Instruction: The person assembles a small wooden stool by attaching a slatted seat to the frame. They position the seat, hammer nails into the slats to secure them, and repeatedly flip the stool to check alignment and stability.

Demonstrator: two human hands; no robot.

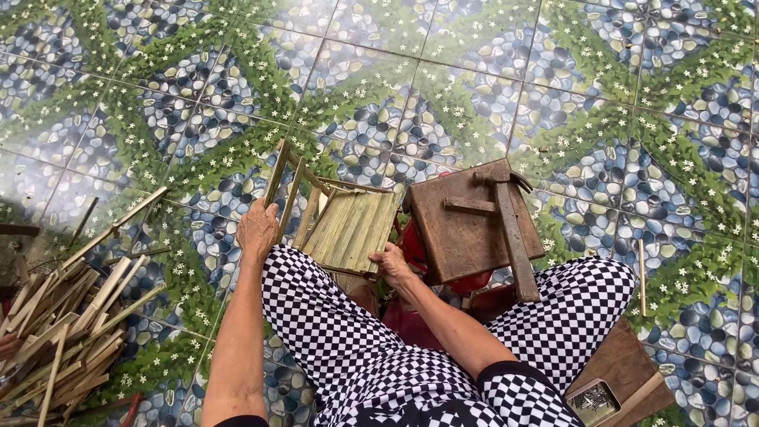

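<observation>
The tiled floor (490, 71), patterned with pebbles and green sprigs, fills most of the view. The person sits low over it, knees in black-and-white checked trousers (340, 340) spread apart. To the person's left lies a loose pile of split bamboo strips (71, 316). A little to the right of centre stands a dark wooden block (466, 225) serving as the work surface, with a hammer (510, 229) lying across its top, handle pointing back toward the person.

Between the knees sits the small bamboo frame (340, 217), a slatted panel with thin uprights rising from its far left corner. The left hand (258, 229) has its grip closed around one of those left-side uprights, steadying the piece. The right hand (390, 262) rests at the near right edge of the slatted panel, fingers curled on it; whether it also pinches a nail or peg there is too small to tell.

This looks like the assembly stage: the slats are laid and the frame is being held square. The next move seems to call for keeping the left hold firm while the right hand frees itself for the hammer, just beside it. At the lower right, on a wooden board (624, 368), sits a small tin (593, 399) of what may be nails.
</observation>
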